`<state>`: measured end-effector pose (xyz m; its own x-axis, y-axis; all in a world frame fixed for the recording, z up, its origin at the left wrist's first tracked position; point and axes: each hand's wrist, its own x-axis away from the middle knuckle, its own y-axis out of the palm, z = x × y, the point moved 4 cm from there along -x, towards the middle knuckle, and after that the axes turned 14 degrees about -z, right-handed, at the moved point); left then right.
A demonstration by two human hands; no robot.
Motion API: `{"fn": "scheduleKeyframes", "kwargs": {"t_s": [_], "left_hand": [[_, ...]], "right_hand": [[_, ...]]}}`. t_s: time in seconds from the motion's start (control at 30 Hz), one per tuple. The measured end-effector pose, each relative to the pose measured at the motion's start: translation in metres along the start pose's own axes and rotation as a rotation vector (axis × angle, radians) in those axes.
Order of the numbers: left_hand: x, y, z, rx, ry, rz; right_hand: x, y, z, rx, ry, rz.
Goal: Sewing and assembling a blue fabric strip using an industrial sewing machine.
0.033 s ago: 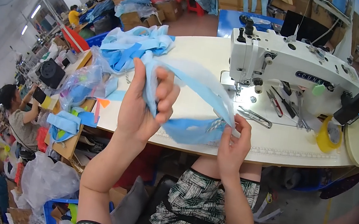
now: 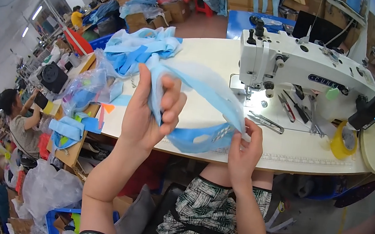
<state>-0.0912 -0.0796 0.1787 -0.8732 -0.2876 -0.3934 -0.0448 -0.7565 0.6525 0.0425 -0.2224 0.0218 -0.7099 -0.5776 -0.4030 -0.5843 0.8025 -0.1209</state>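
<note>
A loop of light blue fabric strip (image 2: 212,98) with a sheer whitish layer is stretched between my hands above the white sewing table. My left hand (image 2: 149,106) has its fingers curled round the fabric, with the thumb pointing up. At the loop's other end, my right hand (image 2: 246,148) pinches the edge between thumb and fingertips. The lower side of the loop sags toward the table edge and carries a patch of small pale marks. Just beyond my right hand stands a white sewing machine (image 2: 299,63), its needle area lit.
Thread snips (image 2: 266,122), red-handled scissors (image 2: 287,108) and other tools lie by the machine. A yellow tape roll (image 2: 343,141) is at the right. A pile of blue fabric (image 2: 140,46) covers the table's far left. Plastic bags (image 2: 85,86) and a seated person (image 2: 24,123) are further left.
The lower side of the loop hangs slightly lower and its marked patch shows a little more. Both hands are almost in the same place.
</note>
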Motion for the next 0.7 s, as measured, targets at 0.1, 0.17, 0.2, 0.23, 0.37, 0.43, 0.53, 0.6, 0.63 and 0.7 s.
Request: {"fn": "scheduleKeyframes", "kwargs": {"t_s": [0.1, 0.17, 0.2, 0.23, 0.37, 0.43, 0.53, 0.6, 0.63, 0.7], "left_hand": [[0.012, -0.004, 0.002, -0.015, -0.087, -0.126], [0.016, -0.008, -0.002, -0.010, -0.086, -0.108], [0.018, -0.013, -0.003, -0.013, -0.116, -0.120], [0.022, -0.019, -0.003, -0.020, -0.143, -0.121], [0.043, -0.061, -0.004, -0.277, -0.276, 0.023], [0.054, -0.077, 0.002, -0.370, -0.298, 0.161], [0.062, -0.112, 0.015, -0.441, -0.259, 0.311], [0.065, -0.111, 0.010, -0.467, -0.316, 0.516], [0.061, -0.101, 0.005, -0.514, -0.373, 0.550], [0.053, -0.099, -0.010, -0.507, -0.397, 0.330]], "right_hand": [[-0.010, -0.002, 0.001, 0.182, 0.002, -0.078], [-0.014, -0.010, 0.031, -0.094, 0.108, -0.078], [-0.015, -0.014, 0.046, -0.376, 0.211, -0.084], [-0.019, -0.019, 0.047, -0.526, 0.352, -0.100], [-0.028, -0.030, 0.040, -1.287, 0.686, -0.318], [-0.025, -0.035, 0.034, -1.504, 0.755, -0.431], [-0.011, -0.040, 0.032, -1.574, 0.619, -0.872], [0.007, -0.052, 0.021, -0.997, 0.830, -0.892], [0.014, -0.059, 0.028, -0.728, 0.665, -0.913], [0.015, -0.089, 0.042, -0.371, 0.348, -0.826]]}}
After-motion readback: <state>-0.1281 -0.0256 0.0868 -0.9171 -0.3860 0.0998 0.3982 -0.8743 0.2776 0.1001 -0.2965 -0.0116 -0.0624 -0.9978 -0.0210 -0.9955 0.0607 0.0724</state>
